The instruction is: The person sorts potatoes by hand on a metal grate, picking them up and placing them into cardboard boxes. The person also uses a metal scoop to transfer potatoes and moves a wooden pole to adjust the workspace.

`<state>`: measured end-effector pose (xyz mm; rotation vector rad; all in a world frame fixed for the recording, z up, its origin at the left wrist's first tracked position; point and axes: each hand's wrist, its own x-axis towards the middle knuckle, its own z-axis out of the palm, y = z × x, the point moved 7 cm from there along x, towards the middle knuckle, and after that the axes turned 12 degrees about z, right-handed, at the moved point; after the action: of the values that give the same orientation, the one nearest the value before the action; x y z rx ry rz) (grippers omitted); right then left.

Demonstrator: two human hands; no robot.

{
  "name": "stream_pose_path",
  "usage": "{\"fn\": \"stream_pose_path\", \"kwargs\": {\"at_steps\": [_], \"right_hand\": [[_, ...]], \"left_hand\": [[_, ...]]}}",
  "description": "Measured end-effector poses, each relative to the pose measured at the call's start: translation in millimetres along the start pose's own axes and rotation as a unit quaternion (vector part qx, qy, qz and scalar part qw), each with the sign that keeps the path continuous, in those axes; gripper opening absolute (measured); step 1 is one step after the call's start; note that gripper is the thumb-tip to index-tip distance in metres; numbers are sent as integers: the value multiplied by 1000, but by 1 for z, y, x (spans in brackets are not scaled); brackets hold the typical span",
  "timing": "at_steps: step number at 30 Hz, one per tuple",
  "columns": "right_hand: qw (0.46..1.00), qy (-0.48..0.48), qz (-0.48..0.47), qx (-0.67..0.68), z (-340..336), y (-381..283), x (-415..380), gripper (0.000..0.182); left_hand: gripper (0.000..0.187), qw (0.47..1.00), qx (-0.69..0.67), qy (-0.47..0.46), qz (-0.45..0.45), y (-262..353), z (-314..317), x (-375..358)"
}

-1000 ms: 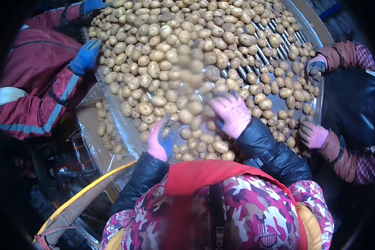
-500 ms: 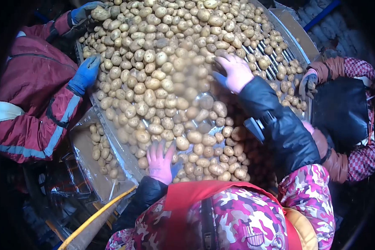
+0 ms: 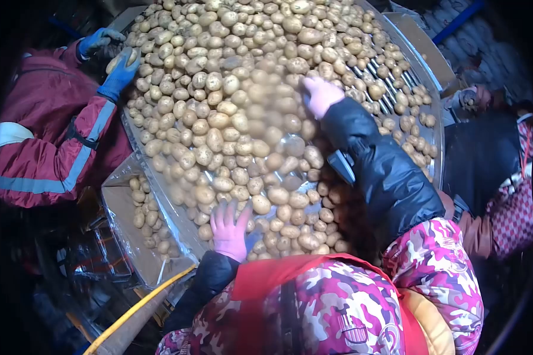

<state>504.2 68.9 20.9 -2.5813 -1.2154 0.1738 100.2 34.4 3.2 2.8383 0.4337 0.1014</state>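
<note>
My left hand (image 3: 230, 231), in a pink and blue glove, lies flat with its fingers spread on the near left of a heap of potatoes (image 3: 219, 120). Farther out, my right hand (image 3: 324, 96), gloved the same way, reaches into the heap right of the middle. Its fingers are bent down and drawn together among the potatoes, and what they hold, if anything, is hidden. Potatoes lie close around both hands. Bare patches of the shiny sorting table (image 3: 291, 144) show between them.
A co-worker's blue glove (image 3: 121, 76) holds a potato at the left edge. Another co-worker (image 3: 485, 160) stands at the right. Metal rollers (image 3: 373, 74) show at the right rear. A box of potatoes (image 3: 121, 207) and a yellow hose (image 3: 142, 302) are at lower left.
My right hand has moved left and slightly away, and its spread fingers have bent in. My left hand stays put. The left co-worker's hand now has a potato; the right co-worker's arm has drawn back.
</note>
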Motion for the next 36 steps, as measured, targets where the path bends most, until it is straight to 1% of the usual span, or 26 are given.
{"fn": "stream_pose_path", "kwargs": {"at_steps": [1, 2, 3, 6, 7, 8, 9, 11, 12, 13, 14, 15, 17, 19, 20, 21, 22, 23, 25, 26, 29, 31, 32, 33, 35, 36], "right_hand": [[999, -50, 15, 3, -4, 2, -25, 33], [997, -41, 53, 35, -7, 16, -58, 35], [997, -37, 62, 40, -15, 20, -79, 40], [993, -60, 77, 67, -14, 46, -129, 39], [994, -70, 73, 40, -19, 44, -143, 38], [994, -81, 69, 13, -24, 42, -157, 37], [994, -75, 60, 60, -31, 35, -173, 36], [992, -107, 34, 55, -66, -11, -199, 34], [988, -45, -33, 143, -71, -31, -208, 34], [973, -154, -40, 167, -67, -56, -215, 39], [968, -53, -169, 175, -49, -78, -232, 39], [925, -48, -237, 294, -65, -109, -239, 40], [901, -12, -318, 295, -78, -136, -230, 37], [943, -53, -247, 217, -52, -118, -177, 34], [958, 0, -203, 202, -51, -104, -152, 30], [984, -59, -112, 122, -32, -90, -127, 37], [989, -58, -108, 81, -29, -91, -110, 37], [992, -55, -102, 40, -26, -94, -94, 38], [982, 34, -175, -56, -24, -105, -66, 39], [982, -12, -134, -129, -14, -105, -48, 40], [984, 23, -101, -142, 2, -89, 8, 45], [981, 45, -129, -138, 0, -79, 23, 52], [989, 29, -87, -117, 6, -60, 41, 49], [994, 12, -45, -94, 12, -40, 56, 50], [980, 54, -105, -160, 8, -27, 52, 55], [978, 19, -91, -185, 6, -26, 53, 54]], "left_hand": [[70, 1000, -1, 3, 1, 0, 1, 0], [70, 1000, -3, 12, 5, 1, 0, 1], [70, 1000, -2, 15, 5, 1, 0, 0], [71, 999, -27, 26, 21, 0, -5, -3], [71, 998, -40, 35, 27, 2, -10, 0], [72, 994, -63, 76, 40, 6, -21, -3], [70, 990, -94, 97, 47, 10, -32, 0], [65, 977, -157, 132, 54, 19, -48, 2], [68, 956, -234, 161, 78, 22, -55, 9], [60, 840, -522, 116, -96, 17, -30, 10], [55, 736, -655, 70, -155, 29, -32, 18], [50, 608, -765, 23, -209, 40, -36, 24], [43, 696, -705, -16, -132, 29, -20, 8], [40, 767, -634, -34, -97, 17, -6, -10], [38, 797, -595, -33, -100, 10, -3, -17], [36, 799, -582, -16, -148, 4, -2, -22], [35, 798, -569, 2, -196, -3, -1, -27], [35, 772, -590, -5, -236, -5, 5, -34], [35, 713, -629, -21, -311, -10, 20, -49], [35, 728, -618, -29, -296, -11, 24, -48], [34, 777, -577, -47, -246, -19, 30, -42], [33, 803, -553, -50, -217, -22, 28, -41], [33, 815, -535, -65, -213, -23, 26, -40], [33, 799, -551, -71, -230, -23, 29, -43], [33, 771, -577, -75, -259, -24, 32, -46], [32, 783, -569, -76, -241, -25, 30, -43]]}}
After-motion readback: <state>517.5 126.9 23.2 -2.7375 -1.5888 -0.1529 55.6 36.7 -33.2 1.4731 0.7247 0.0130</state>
